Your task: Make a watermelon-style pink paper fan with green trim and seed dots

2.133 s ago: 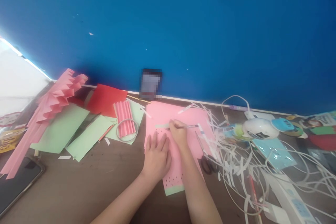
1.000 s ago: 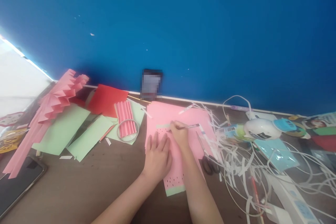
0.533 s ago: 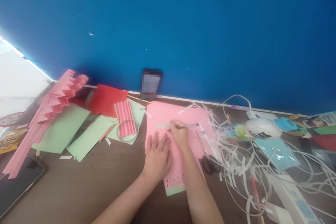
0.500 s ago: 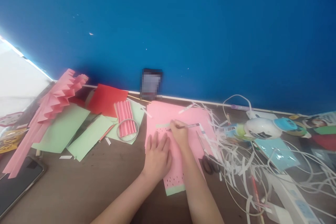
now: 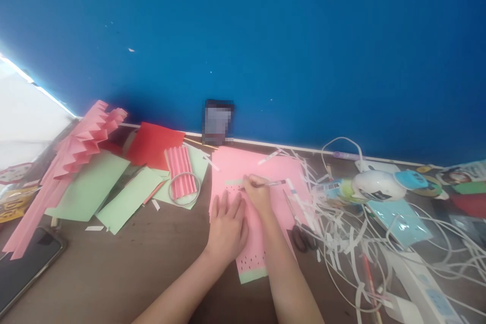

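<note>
My left hand (image 5: 227, 226) lies flat, fingers spread, on a pink paper strip (image 5: 253, 253) dotted with small dark marks and edged in green at its near end. Just beyond it my right hand (image 5: 257, 192) is closed round a pen (image 5: 276, 183), its tip on the far end of the strip by a green band. A larger pink sheet (image 5: 243, 162) lies under both.
Green sheets (image 5: 91, 185), red paper (image 5: 154, 144), a pleated pink fan (image 5: 72, 157) and a small pleated pink piece with a ring (image 5: 181, 172) lie left. Scissors (image 5: 299, 235), white paper strips, cables (image 5: 353, 243) and a white device (image 5: 374, 186) crowd the right. A phone (image 5: 26, 263) sits near left.
My right hand with the pen has shifted slightly left along the strip's far end. My left hand stays flat in place.
</note>
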Demonstrator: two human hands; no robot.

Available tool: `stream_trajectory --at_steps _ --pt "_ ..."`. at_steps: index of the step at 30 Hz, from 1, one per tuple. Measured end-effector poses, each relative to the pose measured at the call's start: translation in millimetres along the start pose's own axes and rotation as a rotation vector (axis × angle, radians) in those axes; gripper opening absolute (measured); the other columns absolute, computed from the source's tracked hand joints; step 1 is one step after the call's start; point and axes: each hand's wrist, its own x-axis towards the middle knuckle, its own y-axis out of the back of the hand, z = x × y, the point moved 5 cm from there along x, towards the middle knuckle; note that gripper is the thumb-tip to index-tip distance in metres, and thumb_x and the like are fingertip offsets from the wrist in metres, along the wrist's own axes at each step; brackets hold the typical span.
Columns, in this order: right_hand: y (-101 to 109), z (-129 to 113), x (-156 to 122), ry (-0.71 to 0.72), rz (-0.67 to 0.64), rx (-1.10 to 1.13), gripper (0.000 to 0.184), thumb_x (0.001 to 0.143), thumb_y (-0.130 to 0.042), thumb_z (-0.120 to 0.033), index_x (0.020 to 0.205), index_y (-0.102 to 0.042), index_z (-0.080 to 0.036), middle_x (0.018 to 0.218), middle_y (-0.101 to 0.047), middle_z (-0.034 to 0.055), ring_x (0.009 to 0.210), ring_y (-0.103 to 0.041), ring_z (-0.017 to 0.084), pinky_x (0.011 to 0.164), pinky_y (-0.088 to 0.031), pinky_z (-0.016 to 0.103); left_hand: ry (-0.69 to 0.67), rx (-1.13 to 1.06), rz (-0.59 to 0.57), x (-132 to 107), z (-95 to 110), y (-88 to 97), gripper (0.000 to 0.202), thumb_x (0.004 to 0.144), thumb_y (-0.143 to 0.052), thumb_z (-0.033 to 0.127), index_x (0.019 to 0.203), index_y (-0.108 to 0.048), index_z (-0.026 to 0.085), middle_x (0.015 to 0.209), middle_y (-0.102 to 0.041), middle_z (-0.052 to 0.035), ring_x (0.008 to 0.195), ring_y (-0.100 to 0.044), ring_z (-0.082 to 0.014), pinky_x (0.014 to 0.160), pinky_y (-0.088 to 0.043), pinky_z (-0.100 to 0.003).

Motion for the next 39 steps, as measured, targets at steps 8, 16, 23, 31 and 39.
stream_trajectory --at_steps 8,16,23,31,39 --pt "-1.5 2.0 0.1 -0.008 0.006 0.0 0.036 0.073 -0.046 -0.03 0.045 -0.026 -0.019 0.044 -0.024 -0.0063 0.043 -0.025 0.006 0.041 -0.028 0.02 -0.001 0.023 -0.008 0.3 0.5 1.6 0.041 0.08 -0.042 0.023 0.121 -0.047 0.02 0.132 -0.044 -0.0022 0.127 -0.027 -0.0306 0.103 -0.025 -0.05" --pt "-0.6 -1.3 -0.2 -0.018 0.007 -0.001 0.036 0.074 -0.047 -0.028 0.045 -0.026 -0.019 0.043 -0.025 -0.0065 0.043 -0.027 0.006 0.04 -0.029 0.019 -0.005 0.031 -0.01 0.3 0.2 1.0 0.042 0.08 -0.041 0.023 0.121 -0.047 0.019 0.132 -0.043 -0.0022 0.126 -0.028 -0.0311 0.103 -0.024 -0.05" --pt "-1.1 -1.0 0.2 -0.011 0.0 0.0 0.037 0.075 -0.046 -0.028 0.045 -0.027 -0.019 0.043 -0.024 -0.0065 0.042 -0.027 0.006 0.04 -0.028 0.02 -0.001 0.023 -0.009 0.2 -0.4 0.1 0.042 0.081 -0.04 0.023 0.123 -0.046 0.019 0.133 -0.043 -0.001 0.126 -0.028 -0.0311 0.104 -0.023 -0.05" --pt "-1.0 2.4 -0.1 -0.021 0.007 0.005 0.036 0.075 -0.046 -0.028 0.045 -0.028 -0.019 0.044 -0.025 -0.0066 0.043 -0.027 0.006 0.042 -0.03 0.02 -0.005 0.024 0.0 -0.3 0.1 -0.1 0.043 0.079 -0.043 0.023 0.123 -0.046 0.02 0.131 -0.044 -0.0022 0.126 -0.028 -0.0305 0.103 -0.025 -0.05" --pt "-1.2 2.6 0.3 -0.013 -0.004 -0.005 0.037 0.075 -0.046 -0.029 0.045 -0.027 -0.019 0.043 -0.025 -0.0066 0.042 -0.027 0.006 0.04 -0.028 0.02 -0.003 0.028 -0.01 0.3 0.2 1.4 0.042 0.08 -0.041 0.023 0.122 -0.046 0.02 0.132 -0.044 -0.0016 0.126 -0.027 -0.0309 0.103 -0.025 -0.05"
